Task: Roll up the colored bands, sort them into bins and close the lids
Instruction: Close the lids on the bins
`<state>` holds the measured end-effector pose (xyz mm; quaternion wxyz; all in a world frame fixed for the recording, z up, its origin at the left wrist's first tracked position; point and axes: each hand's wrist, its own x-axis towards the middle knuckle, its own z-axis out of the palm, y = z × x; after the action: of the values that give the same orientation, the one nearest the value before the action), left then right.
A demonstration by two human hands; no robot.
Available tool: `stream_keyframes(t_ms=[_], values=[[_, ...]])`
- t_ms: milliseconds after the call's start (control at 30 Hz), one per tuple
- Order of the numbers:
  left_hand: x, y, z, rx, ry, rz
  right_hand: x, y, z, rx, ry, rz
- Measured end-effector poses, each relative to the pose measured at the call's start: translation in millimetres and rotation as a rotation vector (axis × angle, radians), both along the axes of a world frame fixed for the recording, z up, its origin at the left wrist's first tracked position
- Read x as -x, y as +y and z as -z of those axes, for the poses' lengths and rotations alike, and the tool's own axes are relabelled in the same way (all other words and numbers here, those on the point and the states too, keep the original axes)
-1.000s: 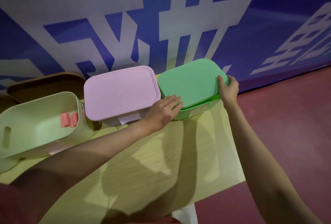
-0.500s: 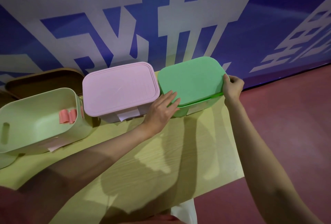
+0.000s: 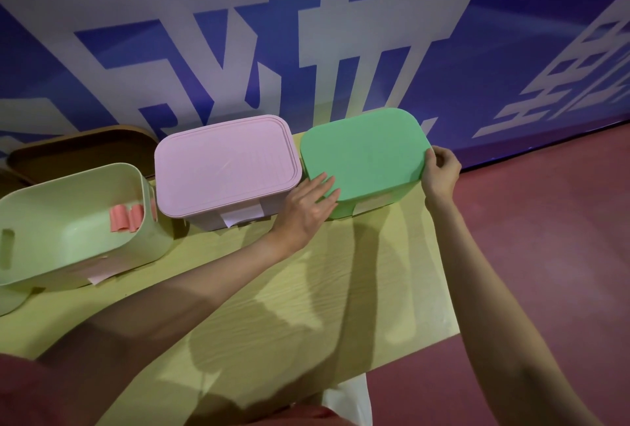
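Closed green plastic lid (image 3: 364, 149) and closed pink plastic lid (image 3: 225, 166) are hiding both bins' contents. Left hand (image 3: 306, 211) is covering the green bin's near-left corner; paper label (image 3: 371, 206) under that lid is only partly showing. Pale green open plastic bin (image 3: 68, 231) is running off the left edge, its near wall blocking the lower ends of the rolled pink bands (image 3: 126, 219). Brown tray (image 3: 81, 153) behind is mostly occluded.

Single head-worn view, looking steeply down, close over table (image 3: 306, 306), facing the wall (image 3: 511, 50)
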<state>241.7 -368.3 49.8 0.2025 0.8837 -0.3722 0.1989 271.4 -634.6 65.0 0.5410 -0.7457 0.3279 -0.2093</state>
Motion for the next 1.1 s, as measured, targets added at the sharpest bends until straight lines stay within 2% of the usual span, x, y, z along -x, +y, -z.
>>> stream_keyframes(t_ms=[167, 433, 767, 867, 933, 1100], values=[[-0.4, 0.8, -2.8, 0.023, 0.049, -0.028, 3.5, 11.9, 1.6, 0.057, -0.035, -0.051], [-23.8, -17.0, -29.5, -0.231, 0.022, -0.125, -22.4, 18.3, -2.3, 0.069, -0.023, -0.067], [-47.2, -16.0, -33.1, -0.292, 0.106, -0.098, -41.0, 12.0, -4.0, 0.139, 0.074, -0.169], [-47.5, -3.9, -39.5, -0.134, 0.186, -0.104, -35.7, 26.3, -11.2, 0.193, 0.089, -0.104], [-43.8, 18.5, -52.0, -0.026, 0.189, -0.18, -26.6, 54.7, -23.1, 0.293, -0.005, -0.051], [-33.4, 120.1, -68.9, 0.184, 0.172, -0.452, -7.3, 162.7, -51.4, 0.424, -0.223, -0.267]])
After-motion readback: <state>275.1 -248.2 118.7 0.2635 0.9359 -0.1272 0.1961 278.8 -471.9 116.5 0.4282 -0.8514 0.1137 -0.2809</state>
